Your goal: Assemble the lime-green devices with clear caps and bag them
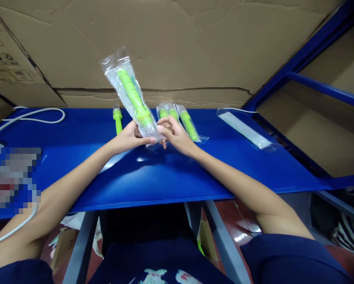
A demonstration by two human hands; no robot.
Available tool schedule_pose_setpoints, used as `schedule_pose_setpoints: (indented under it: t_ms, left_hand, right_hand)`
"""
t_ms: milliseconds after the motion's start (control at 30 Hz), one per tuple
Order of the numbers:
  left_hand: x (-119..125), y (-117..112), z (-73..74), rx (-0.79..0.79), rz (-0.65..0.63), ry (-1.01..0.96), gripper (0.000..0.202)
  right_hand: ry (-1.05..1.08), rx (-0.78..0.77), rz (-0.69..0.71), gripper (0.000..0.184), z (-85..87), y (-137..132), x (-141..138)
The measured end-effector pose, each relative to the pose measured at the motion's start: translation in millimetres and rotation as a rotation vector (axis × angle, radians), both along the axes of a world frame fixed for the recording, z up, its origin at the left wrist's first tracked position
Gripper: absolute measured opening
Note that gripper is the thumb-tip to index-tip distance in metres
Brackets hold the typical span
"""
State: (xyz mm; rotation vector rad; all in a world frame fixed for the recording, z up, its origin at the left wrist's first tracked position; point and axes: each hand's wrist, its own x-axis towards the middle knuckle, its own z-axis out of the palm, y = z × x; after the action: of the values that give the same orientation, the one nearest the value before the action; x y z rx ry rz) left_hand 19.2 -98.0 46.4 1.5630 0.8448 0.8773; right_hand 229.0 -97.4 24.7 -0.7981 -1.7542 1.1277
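A clear plastic bag with a lime-green, ribbed tube-shaped item (132,94) inside is held up over the blue table, tilted to the left. My left hand (131,136) grips its lower end, thumb along the front. On the other side, my right hand (173,134) pinches the bag's bottom corner. Behind my right hand lie several more bagged green items (188,124), partly hidden by it. A loose green item (117,118) with a clear cap lies left of the held bag, its lower part near my left wrist.
On the right of the blue table (224,165) lies a flat bag with a white strip (244,129). A white cable (49,114) loops at the left, near a pixelated patch. Cardboard (177,47) walls the back; a blue frame bar (327,88) stands right.
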Motion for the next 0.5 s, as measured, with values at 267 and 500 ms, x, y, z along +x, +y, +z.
schedule_pose_setpoints:
  t_ms: [267,500]
  left_hand:
    - [2,-2,2.9,-0.019,-0.01,-0.023,0.071]
    - [0,-5,4.3,-0.047,-0.173,0.054,0.065]
  right_hand:
    - [-0.067,-0.021,0.119,0.077,11.1,-11,-3]
    - [-0.093,-0.024,0.088,0.072,10.6,-15,-7]
